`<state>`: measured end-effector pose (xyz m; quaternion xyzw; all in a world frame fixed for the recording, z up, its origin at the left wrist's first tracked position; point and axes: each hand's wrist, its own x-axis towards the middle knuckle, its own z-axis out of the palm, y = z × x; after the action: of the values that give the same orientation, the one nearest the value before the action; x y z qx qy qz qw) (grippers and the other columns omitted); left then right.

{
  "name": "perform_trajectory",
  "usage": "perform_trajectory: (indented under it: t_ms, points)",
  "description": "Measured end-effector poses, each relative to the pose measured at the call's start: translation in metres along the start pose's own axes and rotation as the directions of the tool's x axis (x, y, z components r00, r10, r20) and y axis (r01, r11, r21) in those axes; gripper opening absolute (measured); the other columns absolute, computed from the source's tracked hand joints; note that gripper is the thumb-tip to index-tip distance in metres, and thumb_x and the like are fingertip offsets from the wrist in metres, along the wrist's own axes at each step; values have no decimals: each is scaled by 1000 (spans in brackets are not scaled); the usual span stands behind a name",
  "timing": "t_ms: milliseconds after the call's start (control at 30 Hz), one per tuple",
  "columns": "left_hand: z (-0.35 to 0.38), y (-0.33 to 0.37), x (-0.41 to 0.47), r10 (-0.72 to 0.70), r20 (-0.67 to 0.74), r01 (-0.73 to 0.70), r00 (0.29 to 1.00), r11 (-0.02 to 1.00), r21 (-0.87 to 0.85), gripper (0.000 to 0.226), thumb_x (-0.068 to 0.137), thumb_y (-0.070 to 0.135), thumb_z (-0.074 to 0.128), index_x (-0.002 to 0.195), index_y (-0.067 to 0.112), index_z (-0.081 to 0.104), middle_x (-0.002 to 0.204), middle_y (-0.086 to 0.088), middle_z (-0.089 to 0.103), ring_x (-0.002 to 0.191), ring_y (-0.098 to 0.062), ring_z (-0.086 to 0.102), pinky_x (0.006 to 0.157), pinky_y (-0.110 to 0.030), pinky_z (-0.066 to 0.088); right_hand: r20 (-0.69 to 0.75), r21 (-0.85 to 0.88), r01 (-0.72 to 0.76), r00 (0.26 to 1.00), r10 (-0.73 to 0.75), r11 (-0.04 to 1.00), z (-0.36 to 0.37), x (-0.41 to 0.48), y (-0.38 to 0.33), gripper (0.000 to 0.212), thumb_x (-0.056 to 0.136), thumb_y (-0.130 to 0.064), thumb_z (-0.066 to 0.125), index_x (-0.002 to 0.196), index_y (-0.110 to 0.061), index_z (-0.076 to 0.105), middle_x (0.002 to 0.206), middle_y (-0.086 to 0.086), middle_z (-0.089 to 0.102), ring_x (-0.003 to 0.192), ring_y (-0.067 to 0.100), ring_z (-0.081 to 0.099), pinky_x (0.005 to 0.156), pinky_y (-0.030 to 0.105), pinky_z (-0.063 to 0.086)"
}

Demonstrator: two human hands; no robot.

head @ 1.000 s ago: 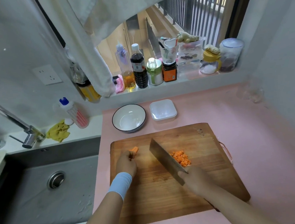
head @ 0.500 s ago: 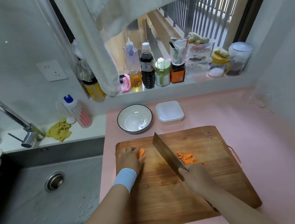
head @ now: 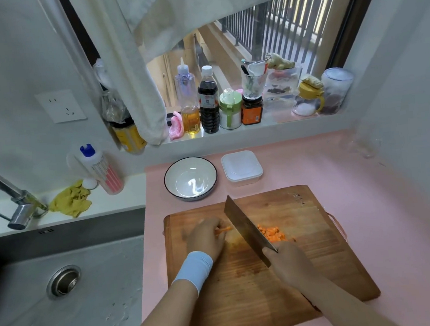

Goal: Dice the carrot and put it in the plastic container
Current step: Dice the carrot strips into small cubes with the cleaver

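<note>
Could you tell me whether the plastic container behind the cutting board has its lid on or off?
On. The plastic container shows a flat white lid across its top, and no carrot is visible inside it.

No legible text: marks on cutting board (head: 299, 199) far corner, dark bottle's label (head: 208, 101) and orange jar's label (head: 251, 112) are too small to read
</note>
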<state>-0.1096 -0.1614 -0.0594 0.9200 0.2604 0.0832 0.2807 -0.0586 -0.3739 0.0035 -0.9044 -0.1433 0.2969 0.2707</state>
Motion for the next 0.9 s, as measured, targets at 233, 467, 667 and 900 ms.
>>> perform_trajectory:
  t_ms: [233,467,667,900]
  points:
    - [20,-10,-33,293,31,-287,956,949,-128,32,76,-7,56,79,24,65,93,10,64,89,-7,57,84,-28,50,-26,-1,6,1000,-6,1000,-2,-15,17,38,102,-36,49,65,-30,54,61,-8,56,59,10,54,52,26,34]
    - [39,-15,-59,404,-10,-404,915,913,-55,23,81,6,69,101,17,72,112,1,64,103,-14,58,91,-19,44,-30,-18,33,999,-33,999,0,-26,29,35,100,-38,50,70,-27,63,67,-3,66,65,12,63,56,28,44]
    - [50,3,-57,299,-87,-308,950,944,-120,30,80,-8,62,95,15,74,101,-1,67,95,-18,63,86,-21,47,34,-128,66,997,-63,990,-11,-29,38,28,100,-42,50,79,-27,62,72,-7,64,67,7,60,55,22,39]
    - [63,-3,-61,448,-112,-455,887,889,-46,27,67,-11,75,85,10,75,90,-3,66,92,-12,54,83,-18,47,-22,-217,78,996,-85,973,-19,-32,46,30,99,-43,50,77,-27,62,69,-8,61,67,8,58,53,24,35]
